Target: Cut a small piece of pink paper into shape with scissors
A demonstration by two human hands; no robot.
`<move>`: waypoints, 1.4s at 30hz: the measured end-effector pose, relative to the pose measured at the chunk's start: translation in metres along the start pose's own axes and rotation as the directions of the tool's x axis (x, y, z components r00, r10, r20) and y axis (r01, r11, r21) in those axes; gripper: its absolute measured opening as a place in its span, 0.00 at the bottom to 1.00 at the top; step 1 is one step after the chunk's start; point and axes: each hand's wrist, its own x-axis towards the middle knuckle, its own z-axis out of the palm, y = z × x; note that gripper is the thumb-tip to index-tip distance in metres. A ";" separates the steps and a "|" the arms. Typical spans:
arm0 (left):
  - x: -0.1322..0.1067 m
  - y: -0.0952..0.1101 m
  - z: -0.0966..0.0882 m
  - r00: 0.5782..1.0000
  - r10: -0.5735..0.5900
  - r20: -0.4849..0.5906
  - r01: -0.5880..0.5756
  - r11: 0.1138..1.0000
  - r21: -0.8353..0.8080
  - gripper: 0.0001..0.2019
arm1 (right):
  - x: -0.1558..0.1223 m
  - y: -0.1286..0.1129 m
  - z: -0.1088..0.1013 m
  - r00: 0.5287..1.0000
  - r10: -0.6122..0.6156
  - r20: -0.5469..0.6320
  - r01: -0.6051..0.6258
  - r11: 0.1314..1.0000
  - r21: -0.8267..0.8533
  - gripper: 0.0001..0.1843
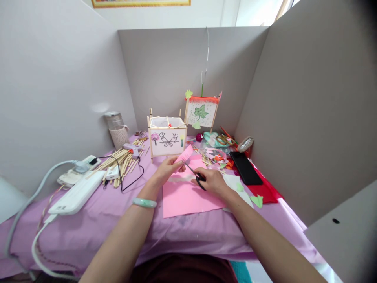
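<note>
My left hand (169,169) pinches a strip of pink paper (186,154), which tilts up to the right. In my right hand (210,180) are black-handled scissors (200,182), their blades reaching the lower edge of the strip. Whether the blades are parted is too small to tell. Under both hands lies a larger pink sheet (188,202) on the purple cloth. Just behind stands a stick-framed white paper lantern (167,142) with birds and flowers drawn on it.
A second lantern (202,112) with a green leaf hangs at the back. Left are wooden sticks (125,163), a glue gun (133,149), a white power strip (77,193) with cables and a glass bottle (117,127). A black phone (246,168) and red sheets (266,184) lie right. Grey panels enclose the table.
</note>
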 end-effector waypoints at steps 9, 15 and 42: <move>-0.001 -0.001 0.000 1.000 0.002 -0.001 -0.002 1.000 -0.001 0.14 | 0.001 0.002 0.002 1.000 0.006 -0.009 -0.006 1.000 -0.001 0.10; 0.000 0.000 0.000 1.000 -0.003 0.000 0.003 1.000 0.021 0.14 | 0.000 0.001 0.001 1.000 0.009 0.008 -0.009 1.000 0.001 0.11; -0.001 -0.001 -0.002 0.998 -0.027 0.054 0.022 0.996 0.086 0.15 | 0.000 -0.001 -0.001 1.000 0.014 0.017 -0.014 1.000 -0.006 0.10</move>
